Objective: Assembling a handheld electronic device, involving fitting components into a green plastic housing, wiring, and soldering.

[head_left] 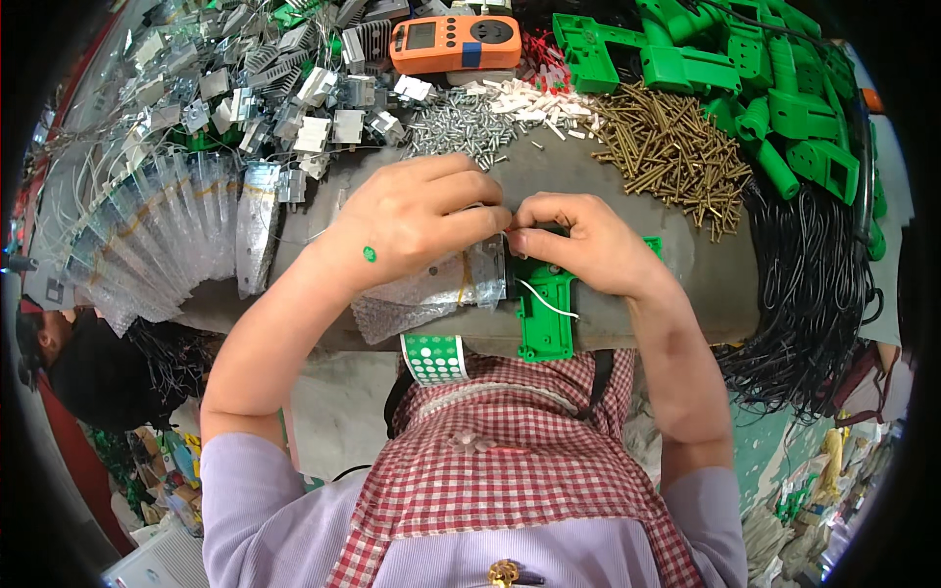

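Note:
My left hand [421, 211] and my right hand [583, 240] meet fingertip to fingertip above the bench, both closed in a pinch. Something tiny with a reddish tint shows between them, too small and covered to name. Beneath my left hand lies a part in a clear bubble-wrap bag [417, 299], its dark end near my fingertips. A green plastic housing half [545, 328] lies under my right hand, partly hidden by it. Across the housing runs a loose white wire [549, 301]. A small green round sticker [370, 254] is on my left wrist.
Bubble-wrapped parts [167, 230] fan out at left, below heaped metal-and-white components [314, 127]. Behind my hands are an orange meter [456, 45], silver screws [461, 122], white sleeves [544, 103] and brass screws [676, 147]. Green housings [774, 88] and black cables [809, 284] fill the right. A sticker sheet [436, 360] hangs at the front edge.

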`<action>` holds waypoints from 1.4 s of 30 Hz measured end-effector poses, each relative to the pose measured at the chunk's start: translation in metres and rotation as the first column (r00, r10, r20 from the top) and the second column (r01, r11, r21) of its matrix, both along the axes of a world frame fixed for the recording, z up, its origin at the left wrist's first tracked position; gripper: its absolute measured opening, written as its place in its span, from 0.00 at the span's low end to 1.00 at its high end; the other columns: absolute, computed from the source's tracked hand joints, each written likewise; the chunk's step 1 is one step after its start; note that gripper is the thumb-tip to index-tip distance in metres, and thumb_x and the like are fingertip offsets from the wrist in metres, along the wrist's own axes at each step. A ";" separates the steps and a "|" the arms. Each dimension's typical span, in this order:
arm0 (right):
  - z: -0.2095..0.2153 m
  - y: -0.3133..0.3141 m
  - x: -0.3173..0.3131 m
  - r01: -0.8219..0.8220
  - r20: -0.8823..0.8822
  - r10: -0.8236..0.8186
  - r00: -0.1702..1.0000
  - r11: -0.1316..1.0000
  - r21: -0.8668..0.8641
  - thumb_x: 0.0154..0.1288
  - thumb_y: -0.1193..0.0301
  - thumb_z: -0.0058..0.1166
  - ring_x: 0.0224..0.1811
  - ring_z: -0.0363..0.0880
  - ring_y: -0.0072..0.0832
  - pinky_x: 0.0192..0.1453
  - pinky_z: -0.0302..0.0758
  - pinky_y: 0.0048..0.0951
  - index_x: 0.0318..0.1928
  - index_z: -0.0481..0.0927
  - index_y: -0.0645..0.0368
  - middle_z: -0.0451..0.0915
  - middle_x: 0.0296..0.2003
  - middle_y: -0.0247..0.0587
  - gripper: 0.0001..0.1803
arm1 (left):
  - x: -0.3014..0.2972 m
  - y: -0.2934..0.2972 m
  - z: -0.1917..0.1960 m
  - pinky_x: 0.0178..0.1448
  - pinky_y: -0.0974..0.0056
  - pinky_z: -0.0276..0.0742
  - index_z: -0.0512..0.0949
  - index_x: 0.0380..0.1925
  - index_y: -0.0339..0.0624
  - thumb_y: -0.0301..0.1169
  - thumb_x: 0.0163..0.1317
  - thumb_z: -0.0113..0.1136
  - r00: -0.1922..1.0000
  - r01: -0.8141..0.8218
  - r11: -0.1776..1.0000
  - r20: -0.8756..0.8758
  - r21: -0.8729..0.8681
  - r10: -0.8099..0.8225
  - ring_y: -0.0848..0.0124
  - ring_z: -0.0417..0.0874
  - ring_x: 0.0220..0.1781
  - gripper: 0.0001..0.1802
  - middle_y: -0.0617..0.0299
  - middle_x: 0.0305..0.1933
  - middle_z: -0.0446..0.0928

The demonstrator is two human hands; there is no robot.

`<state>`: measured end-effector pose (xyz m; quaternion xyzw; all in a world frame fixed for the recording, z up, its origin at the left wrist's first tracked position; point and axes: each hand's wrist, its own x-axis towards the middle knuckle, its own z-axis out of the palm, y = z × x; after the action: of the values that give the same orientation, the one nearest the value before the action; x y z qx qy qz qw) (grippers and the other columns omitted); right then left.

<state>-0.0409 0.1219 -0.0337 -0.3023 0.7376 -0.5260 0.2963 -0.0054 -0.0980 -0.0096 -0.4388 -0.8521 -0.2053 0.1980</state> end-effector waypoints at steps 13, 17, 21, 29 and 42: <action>-0.005 -0.005 0.008 0.086 -0.145 -0.099 0.984 0.991 -0.099 0.60 0.72 0.56 0.35 0.79 0.24 0.39 0.73 0.26 0.39 0.79 0.65 0.82 0.31 0.38 0.09 | 0.006 0.004 -0.005 0.43 0.62 0.73 0.79 0.27 0.45 0.30 0.40 0.64 0.980 -0.080 0.996 -0.184 -0.028 0.074 0.66 0.79 0.42 0.11 0.63 0.38 0.76; -0.003 -0.013 0.023 0.262 -0.490 -0.258 0.833 0.963 -0.063 0.55 0.74 0.59 0.33 0.76 0.29 0.41 0.65 0.33 0.33 0.77 0.61 0.78 0.29 0.35 0.06 | 0.013 0.024 -0.007 0.48 0.63 0.73 0.77 0.27 0.42 0.28 0.42 0.60 0.954 -0.250 0.968 -0.173 -0.001 0.246 0.64 0.77 0.46 0.09 0.61 0.35 0.75; -0.013 -0.017 0.033 0.282 -0.880 -0.269 0.391 0.945 -0.164 0.51 0.75 0.60 0.34 0.73 0.30 0.45 0.59 0.38 0.32 0.76 0.55 0.75 0.28 0.31 0.08 | 0.004 0.022 -0.022 0.42 0.69 0.68 0.75 0.25 0.35 0.28 0.62 0.49 0.140 -0.679 0.715 0.985 0.167 -0.097 0.78 0.71 0.37 0.10 0.67 0.33 0.73; -0.010 -0.007 0.019 0.278 -0.143 -0.304 0.942 0.945 -0.175 0.57 0.70 0.60 0.35 0.76 0.32 0.47 0.62 0.33 0.32 0.80 0.56 0.78 0.28 0.34 0.04 | 0.008 0.011 -0.003 0.57 0.55 0.66 0.77 0.29 0.41 0.26 0.45 0.70 0.973 -0.212 0.972 0.121 0.106 0.199 0.55 0.69 0.53 0.11 0.55 0.51 0.71; -0.008 -0.006 0.025 0.278 -0.447 -0.309 0.840 0.951 -0.136 0.57 0.71 0.58 0.38 0.74 0.28 0.47 0.60 0.32 0.33 0.78 0.55 0.76 0.29 0.32 0.04 | 0.017 0.017 -0.008 0.56 0.61 0.67 0.78 0.28 0.43 0.32 0.51 0.68 0.943 -0.333 0.935 0.018 0.121 0.333 0.61 0.74 0.50 0.08 0.58 0.46 0.75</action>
<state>-0.0156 0.1159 -0.0417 -0.3121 0.8065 -0.5018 0.0178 0.0116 -0.0814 -0.0171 -0.2756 -0.8996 -0.2202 0.2575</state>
